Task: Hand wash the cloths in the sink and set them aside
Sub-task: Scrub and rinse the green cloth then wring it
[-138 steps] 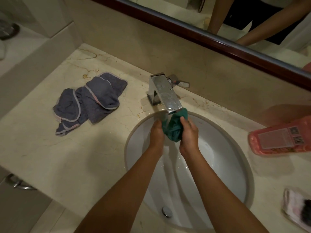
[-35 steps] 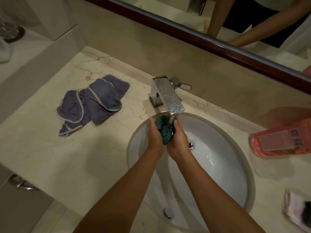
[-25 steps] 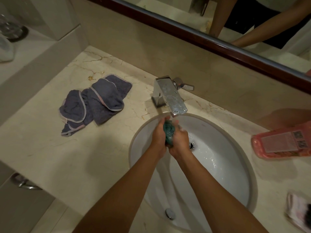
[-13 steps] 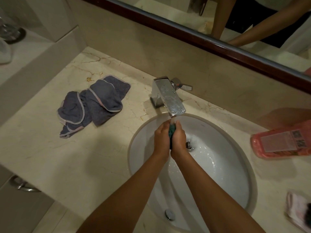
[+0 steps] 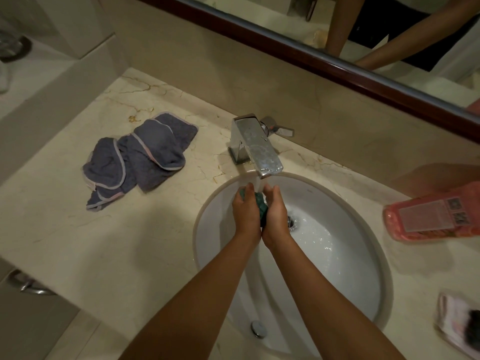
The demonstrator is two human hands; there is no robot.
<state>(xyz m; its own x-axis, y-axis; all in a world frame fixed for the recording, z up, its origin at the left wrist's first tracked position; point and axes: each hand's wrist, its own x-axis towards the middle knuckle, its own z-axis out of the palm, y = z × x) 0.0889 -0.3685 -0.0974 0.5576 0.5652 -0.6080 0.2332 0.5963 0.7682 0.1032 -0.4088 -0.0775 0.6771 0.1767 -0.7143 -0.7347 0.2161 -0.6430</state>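
White porcelain sink (image 5: 337, 289) fills the near right of the view, set into a cream marble surface (image 5: 109, 250); water lies in the bowl around the drain (image 5: 292, 221). Both forearms reach from six o'clock toward twelve, over the bowl. The left hand (image 5: 245, 210) and right hand (image 5: 275, 213) are pressed together palm to palm under the tap (image 5: 255, 148), fingers fairly straight and pointing toward twelve o'clock. Between the palms a small green cloth (image 5: 261, 205) is squeezed into a wad, only its edges showing. Water runs from the spout onto the fingertips and the cloth.

At three o'clock of the sink a pink bottle (image 5: 431, 216) lies on its side. At five o'clock, at the frame edge, lies a pale cloth item (image 5: 459, 326), too blurred to identify. At ten o'clock of the sink, well apart from it, a heap of grey cloths (image 5: 140, 157) sits on the surface. A mirror (image 5: 337, 35) runs along the far wall.

Assessment: the step in hand is rubbing or rinsing the green cloth under running water. The next move likely calls for wringing it out over the bowl, then carrying it clear of the rim to the surface.
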